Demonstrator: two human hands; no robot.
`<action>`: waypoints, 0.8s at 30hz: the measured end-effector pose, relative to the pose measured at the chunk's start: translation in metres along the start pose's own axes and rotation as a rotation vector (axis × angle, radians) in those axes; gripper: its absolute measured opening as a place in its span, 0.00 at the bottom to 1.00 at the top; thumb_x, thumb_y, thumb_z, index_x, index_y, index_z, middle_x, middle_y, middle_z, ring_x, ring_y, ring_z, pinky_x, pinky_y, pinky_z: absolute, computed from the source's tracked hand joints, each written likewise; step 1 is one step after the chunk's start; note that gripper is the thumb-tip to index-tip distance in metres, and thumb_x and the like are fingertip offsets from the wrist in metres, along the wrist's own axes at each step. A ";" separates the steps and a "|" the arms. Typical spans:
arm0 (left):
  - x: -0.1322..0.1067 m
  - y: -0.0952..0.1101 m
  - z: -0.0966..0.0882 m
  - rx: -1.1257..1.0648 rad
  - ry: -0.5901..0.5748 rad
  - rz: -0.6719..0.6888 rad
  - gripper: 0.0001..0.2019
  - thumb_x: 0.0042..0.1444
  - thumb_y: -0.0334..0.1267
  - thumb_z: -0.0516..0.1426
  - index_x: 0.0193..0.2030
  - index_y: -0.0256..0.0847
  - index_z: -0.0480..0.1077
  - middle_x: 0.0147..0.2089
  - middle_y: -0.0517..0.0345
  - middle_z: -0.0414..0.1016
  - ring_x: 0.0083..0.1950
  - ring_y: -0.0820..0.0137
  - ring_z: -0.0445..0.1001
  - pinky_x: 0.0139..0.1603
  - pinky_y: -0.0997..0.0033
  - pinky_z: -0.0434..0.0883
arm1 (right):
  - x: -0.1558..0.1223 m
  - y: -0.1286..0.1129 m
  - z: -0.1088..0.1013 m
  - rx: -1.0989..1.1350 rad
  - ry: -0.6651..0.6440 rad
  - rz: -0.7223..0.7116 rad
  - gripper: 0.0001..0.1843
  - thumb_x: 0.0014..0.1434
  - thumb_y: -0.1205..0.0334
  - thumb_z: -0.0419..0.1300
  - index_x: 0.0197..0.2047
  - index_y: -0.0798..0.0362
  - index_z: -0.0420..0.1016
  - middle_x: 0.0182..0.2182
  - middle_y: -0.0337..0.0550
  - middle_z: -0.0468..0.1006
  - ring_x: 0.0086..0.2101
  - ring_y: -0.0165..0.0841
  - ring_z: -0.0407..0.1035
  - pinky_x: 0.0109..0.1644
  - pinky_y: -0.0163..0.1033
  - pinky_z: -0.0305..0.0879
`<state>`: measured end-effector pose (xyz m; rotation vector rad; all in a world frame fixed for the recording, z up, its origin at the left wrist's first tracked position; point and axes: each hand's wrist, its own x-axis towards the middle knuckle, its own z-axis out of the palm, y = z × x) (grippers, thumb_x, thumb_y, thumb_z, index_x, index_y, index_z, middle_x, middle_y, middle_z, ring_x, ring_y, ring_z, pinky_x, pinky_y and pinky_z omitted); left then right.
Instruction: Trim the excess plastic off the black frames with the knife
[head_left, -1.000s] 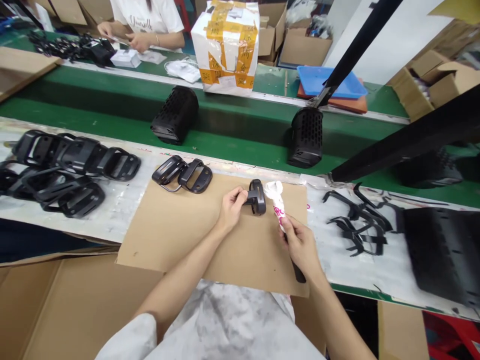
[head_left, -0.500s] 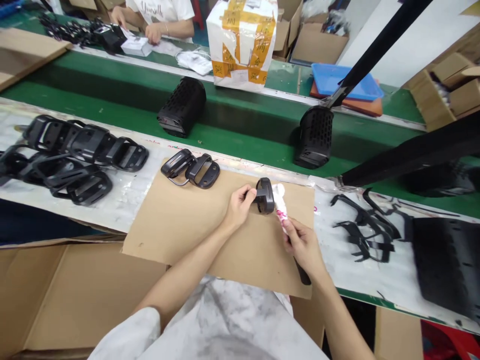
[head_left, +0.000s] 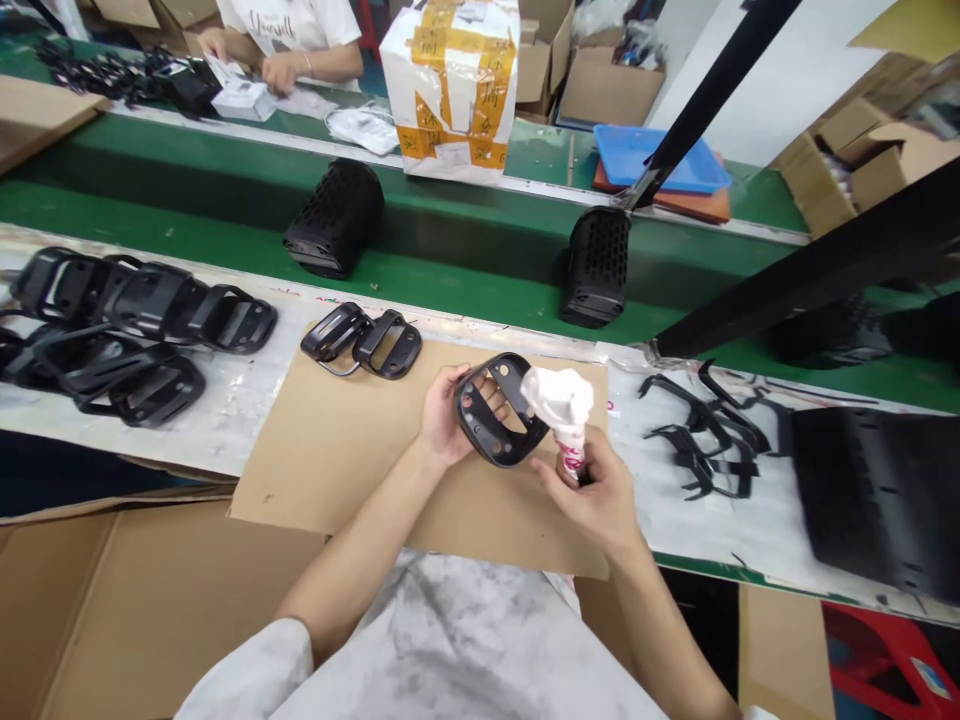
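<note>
My left hand is closed on a black plastic frame, an oval piece with a slot through its middle and small holes. Some of my fingers show through that slot. In my right hand is a tool with a white cloth-like head and a pink-marked white wrapping below it. The white head is at the right edge of the frame; whether they touch I cannot tell. Both hands are above a brown cardboard sheet. Two similar black frames lie at its far left corner.
More black frames are piled at the left. On the right lie thin black brackets and a black panel. Black perforated housings stand on the green surface beyond, near a slanting black post. Across sits a co-worker beside a taped box.
The black frame has been turned so its broad, hollow face shows. My right hand has tilted the tool, bringing its white head toward the camera. The whole view has shifted slightly.
</note>
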<state>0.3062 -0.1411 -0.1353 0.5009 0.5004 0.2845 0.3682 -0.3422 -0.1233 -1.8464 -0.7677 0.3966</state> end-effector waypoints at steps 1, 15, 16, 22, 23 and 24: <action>-0.001 -0.001 0.001 0.023 0.013 -0.012 0.22 0.60 0.52 0.58 0.22 0.43 0.58 0.20 0.62 0.56 0.23 0.72 0.61 0.31 0.66 0.65 | 0.000 -0.002 0.000 -0.040 -0.015 -0.019 0.15 0.62 0.54 0.67 0.49 0.50 0.78 0.24 0.32 0.67 0.23 0.28 0.55 0.29 0.35 0.58; -0.023 -0.029 -0.025 0.927 -0.113 0.433 0.13 0.57 0.45 0.68 0.27 0.42 0.74 0.32 0.54 0.73 0.42 0.62 0.71 0.55 0.64 0.65 | 0.028 0.011 0.006 0.402 -0.092 0.469 0.29 0.56 0.35 0.68 0.46 0.52 0.73 0.16 0.24 0.55 0.15 0.24 0.47 0.18 0.32 0.45; -0.018 -0.028 -0.026 0.904 -0.053 0.435 0.17 0.60 0.48 0.65 0.26 0.42 0.71 0.29 0.57 0.68 0.36 0.65 0.67 0.47 0.66 0.65 | 0.027 0.010 0.002 0.404 -0.079 0.453 0.30 0.59 0.35 0.66 0.50 0.51 0.72 0.17 0.24 0.56 0.16 0.24 0.48 0.17 0.32 0.45; 0.017 -0.008 -0.025 0.788 0.016 0.419 0.27 0.63 0.59 0.58 0.23 0.42 0.59 0.23 0.65 0.54 0.27 0.73 0.52 0.31 0.68 0.53 | 0.017 0.025 -0.016 0.165 -0.125 0.368 0.26 0.69 0.38 0.56 0.53 0.52 0.75 0.26 0.33 0.67 0.20 0.25 0.58 0.21 0.33 0.54; 0.021 -0.006 -0.023 0.799 -0.013 0.422 0.27 0.62 0.58 0.59 0.23 0.42 0.58 0.24 0.65 0.53 0.27 0.73 0.52 0.31 0.68 0.53 | 0.015 0.030 -0.017 0.120 -0.174 0.370 0.26 0.68 0.38 0.57 0.52 0.53 0.77 0.27 0.34 0.67 0.20 0.25 0.59 0.22 0.33 0.55; 0.024 -0.003 -0.022 0.818 -0.051 0.427 0.26 0.61 0.57 0.61 0.23 0.42 0.57 0.24 0.65 0.53 0.27 0.73 0.53 0.32 0.68 0.53 | 0.013 0.035 -0.017 0.074 -0.234 0.378 0.26 0.68 0.39 0.59 0.51 0.54 0.79 0.27 0.34 0.67 0.20 0.25 0.59 0.23 0.34 0.55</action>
